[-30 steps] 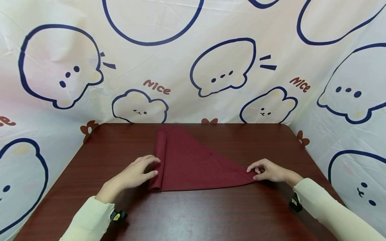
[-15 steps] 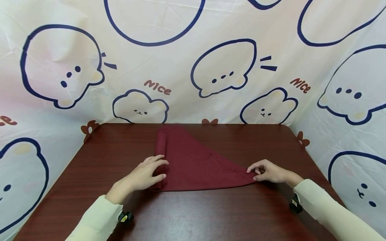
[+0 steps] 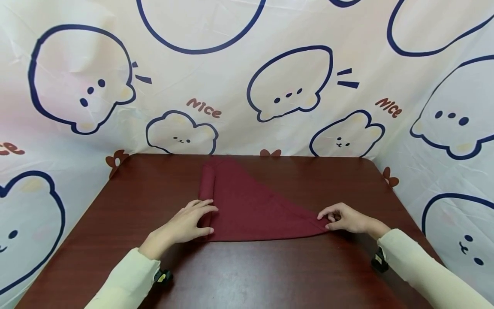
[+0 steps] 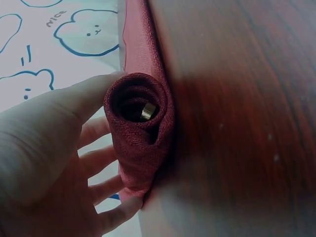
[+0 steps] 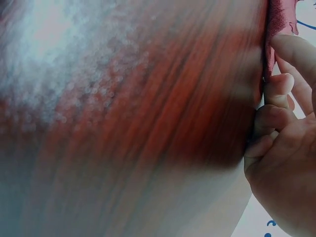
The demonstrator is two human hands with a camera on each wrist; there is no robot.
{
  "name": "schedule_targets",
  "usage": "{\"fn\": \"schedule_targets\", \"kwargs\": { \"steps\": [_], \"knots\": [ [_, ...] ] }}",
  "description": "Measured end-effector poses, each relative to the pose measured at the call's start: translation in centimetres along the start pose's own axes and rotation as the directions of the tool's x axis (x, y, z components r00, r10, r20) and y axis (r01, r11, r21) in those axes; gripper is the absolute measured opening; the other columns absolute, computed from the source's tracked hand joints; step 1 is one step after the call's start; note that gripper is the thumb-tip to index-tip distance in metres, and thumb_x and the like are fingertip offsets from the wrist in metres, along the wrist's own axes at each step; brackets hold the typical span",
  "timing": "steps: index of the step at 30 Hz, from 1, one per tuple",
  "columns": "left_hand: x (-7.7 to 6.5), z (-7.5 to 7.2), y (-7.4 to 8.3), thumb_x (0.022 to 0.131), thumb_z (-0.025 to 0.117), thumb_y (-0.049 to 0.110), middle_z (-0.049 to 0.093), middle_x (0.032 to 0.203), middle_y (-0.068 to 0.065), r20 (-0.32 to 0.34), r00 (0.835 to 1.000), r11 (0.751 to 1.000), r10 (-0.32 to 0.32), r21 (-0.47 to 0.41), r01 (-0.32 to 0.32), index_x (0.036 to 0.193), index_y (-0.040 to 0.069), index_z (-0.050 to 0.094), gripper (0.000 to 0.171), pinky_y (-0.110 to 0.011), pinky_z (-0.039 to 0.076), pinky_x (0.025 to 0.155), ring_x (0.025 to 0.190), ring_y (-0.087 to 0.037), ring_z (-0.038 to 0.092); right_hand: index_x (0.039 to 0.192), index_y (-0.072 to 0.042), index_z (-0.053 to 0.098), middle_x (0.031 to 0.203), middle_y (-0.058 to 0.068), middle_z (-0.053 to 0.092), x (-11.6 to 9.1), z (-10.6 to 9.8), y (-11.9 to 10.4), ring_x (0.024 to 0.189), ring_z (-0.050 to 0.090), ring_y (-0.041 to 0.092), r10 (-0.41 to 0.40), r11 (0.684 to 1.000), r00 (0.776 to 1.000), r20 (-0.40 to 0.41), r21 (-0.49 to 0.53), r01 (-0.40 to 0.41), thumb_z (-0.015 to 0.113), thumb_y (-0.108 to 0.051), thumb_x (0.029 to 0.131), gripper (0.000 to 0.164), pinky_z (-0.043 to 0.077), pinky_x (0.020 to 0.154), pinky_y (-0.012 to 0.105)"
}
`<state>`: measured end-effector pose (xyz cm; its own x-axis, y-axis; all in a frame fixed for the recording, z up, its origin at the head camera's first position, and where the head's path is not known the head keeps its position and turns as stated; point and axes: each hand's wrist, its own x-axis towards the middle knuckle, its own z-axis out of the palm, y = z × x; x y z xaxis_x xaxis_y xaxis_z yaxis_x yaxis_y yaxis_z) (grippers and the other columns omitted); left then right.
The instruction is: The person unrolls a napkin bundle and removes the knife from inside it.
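Note:
A dark red cloth (image 3: 251,210) lies on the table, its left side wound into a roll (image 3: 207,180) and its right side tapering to a corner. My left hand (image 3: 185,223) rests over the near part of the roll with lightly bent, spread fingers. The left wrist view shows the roll's end (image 4: 136,143), with a small gold-coloured, shiny piece (image 4: 148,112) inside; its kind is unclear. At the tapered corner, my right hand (image 3: 347,219) pinches the cloth between thumb and fingers. In the right wrist view, only a strip of cloth (image 5: 281,22) shows beside that hand.
A brown, glossy wooden table (image 3: 251,274) bears the cloth. A pale curtain (image 3: 231,86) with cartoon bear outlines hangs close behind the table and along its sides. Each wrist wears a small black device (image 3: 380,259).
My left hand has moved right, from the roll's left edge to over it. The right hand keeps its pinch on the corner. The head view has shifted slightly.

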<state>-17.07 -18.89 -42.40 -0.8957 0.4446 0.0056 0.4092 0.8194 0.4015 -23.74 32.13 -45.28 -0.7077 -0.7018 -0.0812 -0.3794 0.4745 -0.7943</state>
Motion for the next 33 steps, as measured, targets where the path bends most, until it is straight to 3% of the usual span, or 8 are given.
{"fn": "schedule_targets", "kwargs": {
  "steps": [24,33],
  "knots": [
    [-0.3,-0.1,-0.4,0.087,0.078,0.035,0.042,0.158,-0.018,0.037,0.999,1.000,-0.010,0.010,0.010,0.138,0.017,0.063,0.056,-0.070,0.040,0.102,0.142,-0.044,0.038,0.113,0.000,0.070,0.074,-0.001,0.050,0.0,0.0,-0.1,0.067,0.046,0.002,0.005,1.000,1.000,-0.004,-0.013,-0.006,0.073,-0.005,0.090,0.024,0.043,0.060,0.021],
    [-0.9,-0.3,-1.4,0.088,0.076,0.036,0.040,0.159,-0.018,0.031,0.999,1.000,-0.023,-0.002,0.023,0.139,0.018,0.062,0.056,-0.070,0.039,0.104,0.141,-0.045,0.038,0.113,-0.001,0.070,0.074,-0.004,0.049,0.0,-0.1,-0.1,0.067,0.047,0.002,0.018,1.000,1.000,-0.003,-0.013,-0.018,0.073,-0.006,0.090,0.024,0.043,0.061,0.020]
  ]
}}
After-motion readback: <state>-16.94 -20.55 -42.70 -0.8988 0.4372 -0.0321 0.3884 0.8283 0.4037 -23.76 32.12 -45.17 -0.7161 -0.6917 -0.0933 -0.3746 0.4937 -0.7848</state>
